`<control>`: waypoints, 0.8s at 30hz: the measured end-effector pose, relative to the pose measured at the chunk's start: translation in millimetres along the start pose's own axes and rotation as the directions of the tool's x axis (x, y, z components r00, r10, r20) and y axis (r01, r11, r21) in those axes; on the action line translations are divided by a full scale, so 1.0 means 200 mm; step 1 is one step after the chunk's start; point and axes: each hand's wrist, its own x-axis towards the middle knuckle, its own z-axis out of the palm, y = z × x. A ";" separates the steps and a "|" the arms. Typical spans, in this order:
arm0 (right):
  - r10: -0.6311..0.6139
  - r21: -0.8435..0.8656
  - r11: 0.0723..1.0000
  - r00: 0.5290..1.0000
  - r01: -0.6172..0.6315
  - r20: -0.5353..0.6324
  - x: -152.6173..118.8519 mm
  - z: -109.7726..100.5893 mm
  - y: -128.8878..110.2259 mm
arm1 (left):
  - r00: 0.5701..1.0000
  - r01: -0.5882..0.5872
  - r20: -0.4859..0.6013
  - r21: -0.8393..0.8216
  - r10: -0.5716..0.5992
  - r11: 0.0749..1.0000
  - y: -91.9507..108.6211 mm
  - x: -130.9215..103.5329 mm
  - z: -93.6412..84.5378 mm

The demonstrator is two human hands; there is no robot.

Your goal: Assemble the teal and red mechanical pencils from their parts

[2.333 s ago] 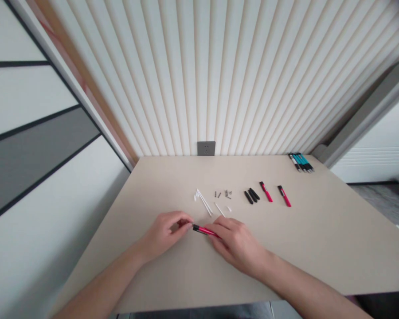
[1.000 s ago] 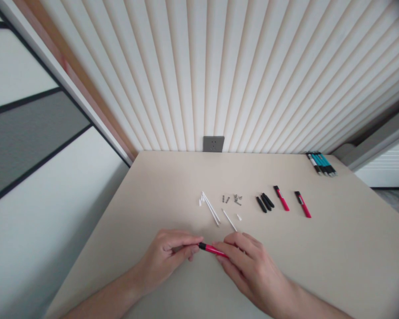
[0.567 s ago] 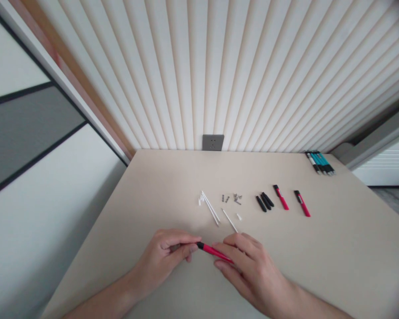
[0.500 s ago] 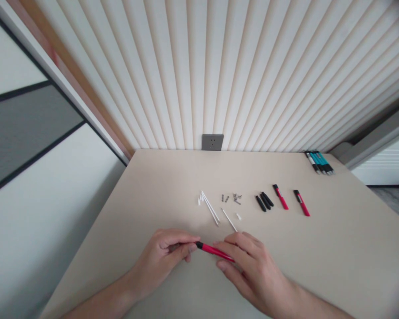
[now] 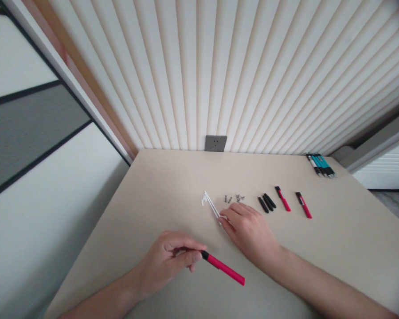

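Pen [image 5: 226, 269] now rests with the left hand [image 5: 168, 257] alone: thumb and fingers are clamped on its black end, the red barrel reaching rightward from the fingertips, nearer the body than the other hand. Change noted: the right hand [image 5: 248, 228] has let go of the barrel and moved out over the loose parts. Its fingertips are bunched beside the near ends of two rods [image 5: 211, 204] — whether closed on anything cannot be told, though some white shows there. The third rod and loose white tip, visible a second ago, are now largely hidden by this hand. Consequence, as judged: holding falls to one hand, leaving the other free for small parts. Springs [image 5: 228, 199] lie just beyond the right hand; black grips [image 5: 267, 203] lie to its right, apparently undisturbed.
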 end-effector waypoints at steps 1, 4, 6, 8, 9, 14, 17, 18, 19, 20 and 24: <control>0.003 -0.036 0.999 1.000 -0.003 0.027 0.04 0.01 -0.03 | 1.000 -0.014 0.007 -0.001 0.014 1.000 0.00 0.00 0.00; 0.038 -0.110 0.993 0.998 -0.031 0.060 0.14 0.05 -0.09 | 0.999 -0.039 0.016 0.005 0.039 0.999 0.00 0.00 -0.01; 0.073 -0.143 0.988 0.994 -0.061 0.078 0.19 0.08 -0.12 | 0.999 -0.040 0.015 0.005 0.040 0.999 -0.01 -0.01 -0.01; 0.110 -0.167 0.981 0.990 -0.094 0.091 0.23 0.11 -0.13 | 0.999 -0.034 0.014 0.006 0.033 0.999 -0.02 -0.02 -0.02; 0.126 -0.175 0.979 0.988 -0.108 0.094 0.24 0.12 -0.13 | 0.999 -0.031 0.013 0.005 0.031 1.000 -0.02 -0.02 -0.01; 0.157 -0.192 0.972 0.983 -0.136 0.094 0.27 0.15 -0.14 | 1.000 -0.025 0.015 -0.015 0.026 1.000 0.00 -0.02 -0.01; 0.135 -0.182 0.976 0.987 -0.118 0.084 0.28 0.15 -0.14 | 1.000 -0.011 0.008 -0.016 0.011 1.000 0.01 -0.01 0.00; 0.124 -0.172 0.979 0.989 -0.109 0.078 0.28 0.14 -0.13 | 1.000 -0.006 0.005 -0.020 0.006 1.000 0.01 -0.01 0.00; 0.110 -0.154 0.983 0.992 -0.098 0.068 0.27 0.13 -0.12 | 1.000 -0.001 -0.003 -0.026 0.001 1.000 0.00 -0.01 -0.01; 0.093 -0.120 0.989 0.994 -0.086 0.052 0.27 0.11 -0.10 | 1.000 0.007 -0.016 -0.031 -0.007 0.999 0.00 -0.01 -0.01; 0.030 0.201 0.979 0.997 -0.015 -0.068 0.17 0.02 0.04 | 0.989 0.058 -0.132 -0.034 -0.062 0.998 -0.02 0.00 -0.01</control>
